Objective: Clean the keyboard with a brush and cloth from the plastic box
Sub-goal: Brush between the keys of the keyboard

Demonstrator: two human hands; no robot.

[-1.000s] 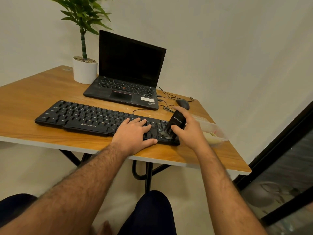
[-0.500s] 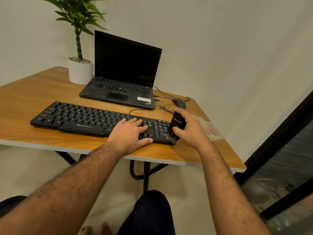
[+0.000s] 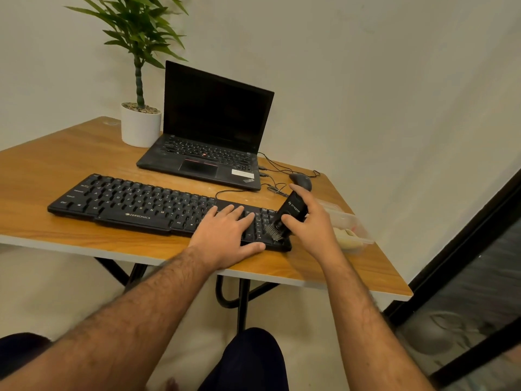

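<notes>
The keyboard lies along the near edge of the desk, mid-frame. The left hand rests flat on its right-hand keys, fingers straight, most likely to keep it from sliding under the strokes. The right hand grips the black brush, fingers curled round the body, tilted so the bristles meet the keys at the keyboard's lower right corner. That angle probably lets the bristles reach between the keys.

Just right of that hand sits the clear plastic box, close by so the cloth is in easy reach. Something pale lies inside, perhaps the cloth; I cannot tell for sure, as the hand covers part of the box. The keys under the left palm are hidden. Whether any dust remains on the keys is too fine to see.
</notes>
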